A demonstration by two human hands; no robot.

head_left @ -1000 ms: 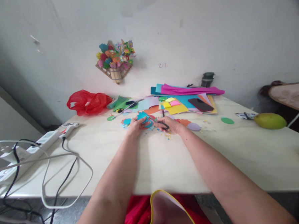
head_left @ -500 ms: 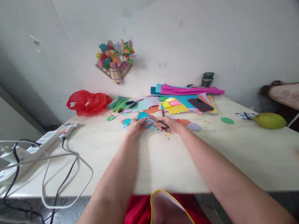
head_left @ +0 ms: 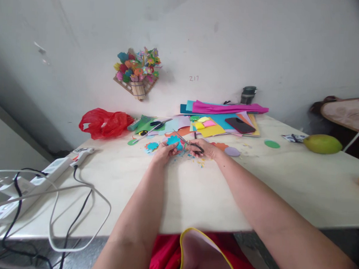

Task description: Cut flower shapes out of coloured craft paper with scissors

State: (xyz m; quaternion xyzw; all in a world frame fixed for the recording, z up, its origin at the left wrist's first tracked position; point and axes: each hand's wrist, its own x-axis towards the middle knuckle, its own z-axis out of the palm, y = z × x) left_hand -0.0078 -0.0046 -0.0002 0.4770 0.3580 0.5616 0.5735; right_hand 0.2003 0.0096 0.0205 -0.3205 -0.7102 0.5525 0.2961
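Between the thumb and fingers of my left hand is a blue paper piece with a scalloped edge. My right hand is closed around the dark handles of a pair of scissors. Their blades point up and left, close to the right edge of the blue paper. Another blue scalloped cutout lies left of my left hand. Beyond my right hand are an orange scalloped cutout and a lilac paper circle. Tiny paper scraps lie scattered below my hands.
Behind my hands lie coloured paper sheets, a phone and a second pair of scissors. A red plastic bag sits back left. A power strip with cables occupies the left side. A mango rests at right.
The blue paper in my left hand has turned and shifted slightly right. The scissor blades have swung to point more upward. My right hand stays in nearly the same place.
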